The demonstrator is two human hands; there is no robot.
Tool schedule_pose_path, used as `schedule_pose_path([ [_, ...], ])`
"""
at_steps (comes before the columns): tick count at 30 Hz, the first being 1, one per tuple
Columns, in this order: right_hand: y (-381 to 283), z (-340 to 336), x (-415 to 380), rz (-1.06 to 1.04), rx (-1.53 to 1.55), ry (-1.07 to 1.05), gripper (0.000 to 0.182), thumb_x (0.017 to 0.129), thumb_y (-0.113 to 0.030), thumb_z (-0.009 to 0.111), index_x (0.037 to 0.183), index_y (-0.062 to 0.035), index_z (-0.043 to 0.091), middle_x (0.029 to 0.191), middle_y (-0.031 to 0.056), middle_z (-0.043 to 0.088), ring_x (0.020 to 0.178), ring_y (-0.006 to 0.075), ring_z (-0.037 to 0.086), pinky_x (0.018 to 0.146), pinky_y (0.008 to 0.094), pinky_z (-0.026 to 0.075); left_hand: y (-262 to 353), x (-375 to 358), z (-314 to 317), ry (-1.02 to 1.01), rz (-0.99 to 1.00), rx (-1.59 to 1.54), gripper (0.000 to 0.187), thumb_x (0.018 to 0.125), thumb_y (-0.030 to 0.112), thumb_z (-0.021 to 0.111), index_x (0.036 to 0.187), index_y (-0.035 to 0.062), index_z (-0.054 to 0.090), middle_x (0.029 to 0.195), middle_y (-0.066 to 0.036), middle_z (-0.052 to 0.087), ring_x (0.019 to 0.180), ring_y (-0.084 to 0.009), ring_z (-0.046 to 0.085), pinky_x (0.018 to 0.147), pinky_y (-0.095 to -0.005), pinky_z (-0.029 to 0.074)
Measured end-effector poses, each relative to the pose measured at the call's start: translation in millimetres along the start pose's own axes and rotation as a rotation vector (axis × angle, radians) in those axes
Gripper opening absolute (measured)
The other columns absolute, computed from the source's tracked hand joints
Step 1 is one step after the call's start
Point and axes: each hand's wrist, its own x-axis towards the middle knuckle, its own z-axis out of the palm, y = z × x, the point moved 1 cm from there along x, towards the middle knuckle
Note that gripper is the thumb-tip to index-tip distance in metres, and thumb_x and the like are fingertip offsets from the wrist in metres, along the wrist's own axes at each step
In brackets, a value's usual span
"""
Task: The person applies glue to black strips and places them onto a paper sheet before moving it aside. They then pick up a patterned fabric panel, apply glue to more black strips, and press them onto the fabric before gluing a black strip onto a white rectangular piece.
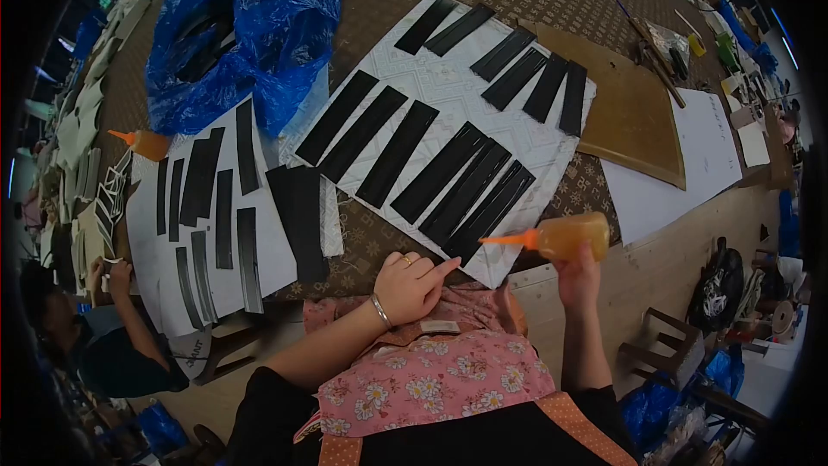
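Observation:
My right hand (pixel 580 274) is wrapped round a glue bottle (pixel 573 236) of amber liquid, its orange nozzle pointing left over the board's near corner. With the index finger stretched out, my left hand (pixel 412 286) touches the lower end of a black strip (pixel 489 216) at that corner; the other fingers are curled. Black strips lie in groups on the white patterned board (pixel 448 91), and the nearest ones show shiny wet-looking lines. More dark strips (pixel 224 220) rest on a white sheet (pixel 155 272) at the left.
A blue plastic bag (pixel 289 13) stands at the back left, near a second orange-tipped bottle (pixel 150 145). Behind the board at right lie a brown sheet (pixel 638 112) and white paper (pixel 660 198). A co-worker (pixel 121 341) sits at far left; a stool (pixel 668 349) is at right.

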Motion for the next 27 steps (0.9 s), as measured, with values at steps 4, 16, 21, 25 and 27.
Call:
schedule_pose_path([
  [4,6,10,-24,0.233,0.069,-0.024,0.045,0.088,-0.032,0.048,0.125,-0.0083,0.038,0.121,0.0101,0.048,0.112,0.0262,0.047,0.087,0.0435,0.045,1,1,-2,0.057,-0.007,-0.033,0.04,0.068,0.01,0.059,0.107,0.0151,0.06,0.063,0.001,0.042,0.061,-0.0167,0.044,0.058,-0.0309,0.031],
  [16,-24,-19,80,0.357,1.268,-0.097,0.048,0.079,-0.031,0.059,0.116,-0.0027,0.045,0.102,0.0074,0.053,0.085,0.0169,0.053,0.071,0.0277,0.044,-7,-17,-28,0.18,-0.182,-0.41,0.032,0.069,-0.001,0.058,0.099,0.0075,0.06,0.069,-0.005,0.048,0.061,-0.0184,0.048,0.058,-0.0284,0.039],
  [21,-17,-27,82,0.321,1.198,-0.248,0.052,0.08,-0.032,0.057,0.119,-0.0014,0.043,0.101,0.0082,0.053,0.082,0.017,0.052,0.072,0.028,0.044,-21,-38,-60,0.369,-0.408,-0.404,0.027,0.07,-0.004,0.058,0.095,0.0044,0.06,0.071,-0.005,0.049,0.059,-0.0154,0.048,0.054,-0.0238,0.04],
  [25,-7,-5,63,0.192,0.847,-0.179,0.049,0.083,-0.035,0.055,0.117,-0.0008,0.045,0.102,0.0073,0.054,0.087,0.0175,0.053,0.076,0.0299,0.044,-30,-61,-80,0.391,-0.508,-0.376,0.024,0.072,-0.002,0.057,0.095,0.0046,0.061,0.071,-0.006,0.049,0.06,-0.0145,0.049,0.053,-0.023,0.04],
  [27,-4,-2,60,0.229,0.766,-0.19,0.047,0.085,-0.036,0.053,0.115,-0.0005,0.046,0.101,0.0071,0.054,0.088,0.0175,0.053,0.076,0.0298,0.044,-31,-68,-86,0.433,-0.523,-0.36,0.024,0.073,-0.002,0.057,0.095,0.0056,0.061,0.072,-0.006,0.05,0.058,-0.0147,0.05,0.051,-0.0235,0.041],
])
